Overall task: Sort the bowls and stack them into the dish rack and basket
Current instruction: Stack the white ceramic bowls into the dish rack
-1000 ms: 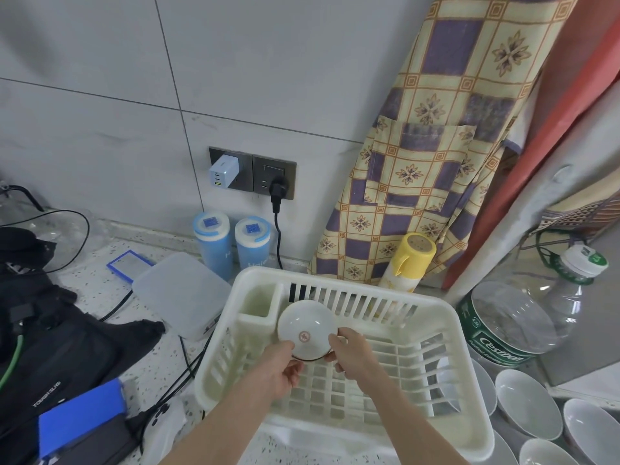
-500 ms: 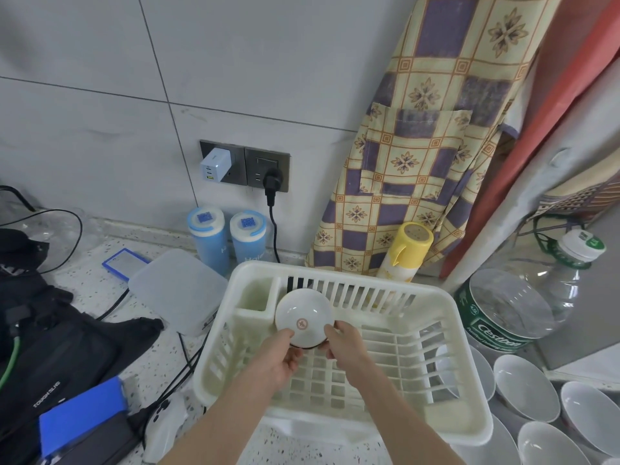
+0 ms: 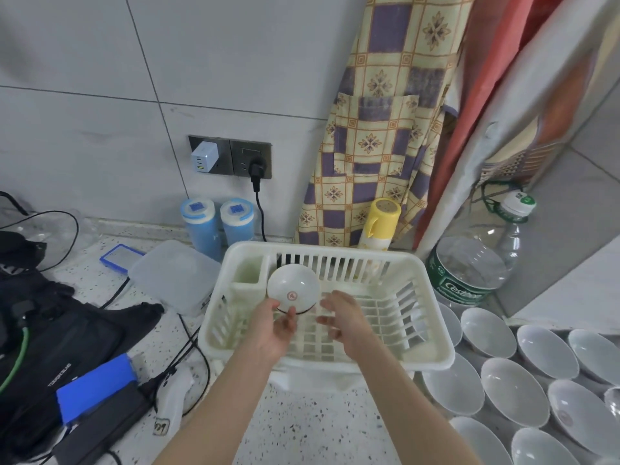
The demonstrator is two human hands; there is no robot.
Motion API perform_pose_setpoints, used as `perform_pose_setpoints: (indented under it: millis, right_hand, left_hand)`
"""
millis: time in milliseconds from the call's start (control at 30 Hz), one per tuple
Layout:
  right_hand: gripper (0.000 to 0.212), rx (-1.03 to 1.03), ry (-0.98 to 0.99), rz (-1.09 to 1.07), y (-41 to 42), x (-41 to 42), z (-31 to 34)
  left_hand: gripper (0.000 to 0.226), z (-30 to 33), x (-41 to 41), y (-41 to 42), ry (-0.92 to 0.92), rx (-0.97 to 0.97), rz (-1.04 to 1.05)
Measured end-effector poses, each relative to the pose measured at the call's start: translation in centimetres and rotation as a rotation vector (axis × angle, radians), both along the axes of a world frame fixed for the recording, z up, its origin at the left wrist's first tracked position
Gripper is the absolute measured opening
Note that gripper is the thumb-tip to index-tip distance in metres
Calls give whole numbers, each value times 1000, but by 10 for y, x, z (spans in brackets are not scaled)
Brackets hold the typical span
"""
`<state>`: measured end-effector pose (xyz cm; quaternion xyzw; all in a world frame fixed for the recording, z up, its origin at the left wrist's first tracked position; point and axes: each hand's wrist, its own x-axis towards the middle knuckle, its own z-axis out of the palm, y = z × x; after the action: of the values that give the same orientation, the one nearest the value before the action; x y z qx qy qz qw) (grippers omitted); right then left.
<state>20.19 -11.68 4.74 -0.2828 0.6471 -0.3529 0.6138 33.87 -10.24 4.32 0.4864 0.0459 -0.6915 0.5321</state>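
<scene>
A speckled counter [image 3: 302, 427] runs below a grey tiled wall [image 3: 100, 78]; left of the hands lie a black bag [image 3: 50, 330], cables and a lidded plastic box [image 3: 174, 275], and behind them two blue canisters [image 3: 218, 223] stand under a wall socket [image 3: 231, 157]. The small bowl [image 3: 292, 288] stands on edge in the dish rack [image 3: 335, 310], base toward the camera, beside the cutlery cup. The left hand [image 3: 275, 325] touches its lower rim with loose fingers. Half a second ago both hands pinched the bowl; now the right hand [image 3: 345, 318] has let go, fingers spread, just to its right. Further right, white bowls [image 3: 513, 391] crowd the counter, several cut off by the frame edge.
</scene>
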Motion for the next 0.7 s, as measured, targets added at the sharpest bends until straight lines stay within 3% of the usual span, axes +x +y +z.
perform_pose_setpoints:
  millis: [133, 267, 467, 700]
  right_hand:
    - [25, -122, -64, -93, 41, -25, 19]
    - [23, -160, -47, -221, 80, -58, 17]
    - [23, -127, -46, -356, 130, -109, 2]
    - [17, -36, -114, -425, 197, -204, -22]
  left_hand:
    - [29, 12, -14, 26, 10, -127, -76]
    - [10, 13, -43, 56, 5, -166, -209]
    - [15, -10, -91, 107, -97, -65, -355]
    - [15, -58, -160, 165, -352, 90, -548]
